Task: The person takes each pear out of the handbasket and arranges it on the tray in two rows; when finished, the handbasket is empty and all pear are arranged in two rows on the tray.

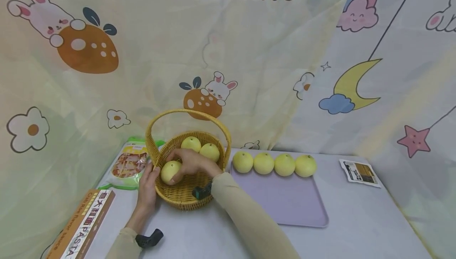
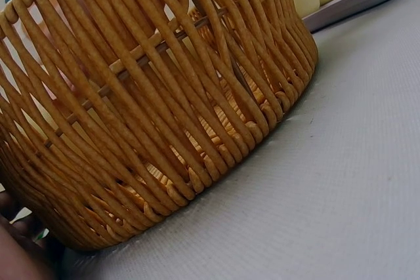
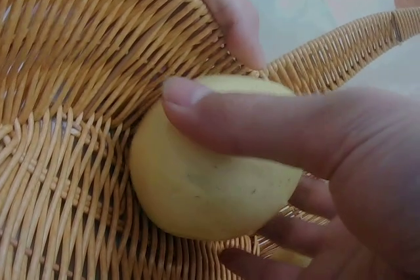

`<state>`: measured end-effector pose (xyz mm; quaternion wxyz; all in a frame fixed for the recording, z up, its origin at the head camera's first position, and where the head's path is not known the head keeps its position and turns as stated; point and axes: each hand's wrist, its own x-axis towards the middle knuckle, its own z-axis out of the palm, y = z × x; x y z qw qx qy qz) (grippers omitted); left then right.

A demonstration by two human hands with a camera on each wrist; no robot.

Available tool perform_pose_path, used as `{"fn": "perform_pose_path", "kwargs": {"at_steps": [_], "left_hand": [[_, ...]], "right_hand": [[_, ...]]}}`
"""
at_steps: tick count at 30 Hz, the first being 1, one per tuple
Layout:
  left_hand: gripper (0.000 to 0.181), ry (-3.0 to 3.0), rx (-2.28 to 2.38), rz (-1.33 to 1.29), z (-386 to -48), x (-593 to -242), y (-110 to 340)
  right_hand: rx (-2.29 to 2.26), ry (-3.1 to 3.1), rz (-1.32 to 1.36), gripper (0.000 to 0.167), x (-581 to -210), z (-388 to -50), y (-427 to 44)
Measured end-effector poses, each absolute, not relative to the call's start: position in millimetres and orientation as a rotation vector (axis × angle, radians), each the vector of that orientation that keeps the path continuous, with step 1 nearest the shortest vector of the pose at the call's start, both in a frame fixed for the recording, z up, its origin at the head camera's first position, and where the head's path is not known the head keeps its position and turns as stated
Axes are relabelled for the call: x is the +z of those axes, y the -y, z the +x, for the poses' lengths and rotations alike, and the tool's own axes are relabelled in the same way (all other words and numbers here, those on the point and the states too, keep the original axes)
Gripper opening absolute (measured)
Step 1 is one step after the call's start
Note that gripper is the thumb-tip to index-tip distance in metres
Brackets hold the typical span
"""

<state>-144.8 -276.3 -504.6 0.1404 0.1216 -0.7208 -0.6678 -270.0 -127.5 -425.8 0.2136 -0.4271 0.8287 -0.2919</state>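
One round pale-yellow fruit (image 1: 170,172) pinched in your right hand (image 1: 191,162); loose hold could drop it. Left hand (image 1: 147,186) at left of round golden wicker basket (image 1: 183,204); can't tell grip.

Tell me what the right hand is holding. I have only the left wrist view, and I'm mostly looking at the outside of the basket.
Observer: The right hand grips a round yellow fruit inside the basket.
Operator: Count the other fruit in there.
Observer: Two more yellow fruits show in the head view.
Operator: I catch some pale fruit at the tray's edge. Give me that count too.
Observer: Four fruits stand in a row along the far edge of the purple tray.
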Motion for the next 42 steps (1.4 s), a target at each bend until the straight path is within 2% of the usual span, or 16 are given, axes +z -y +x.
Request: {"fn": "perform_pose_path", "kwargs": {"at_steps": [16,26,42], "left_hand": [[0.058,2.063,-1.918,0.373,-145,-502,275],[0.058,2.087,-1.913,0.362,-145,-504,277],[0.059,2.069,-1.933,0.385,-144,-501,274]], "right_hand": [[-1.221,-2.088,-1.262,0.065,-404,-272,97],[-1.264,-2.106,-1.237,0.058,-399,-264,75],[-1.432,-2.101,-1.190,0.057,-387,-248,29]]}}
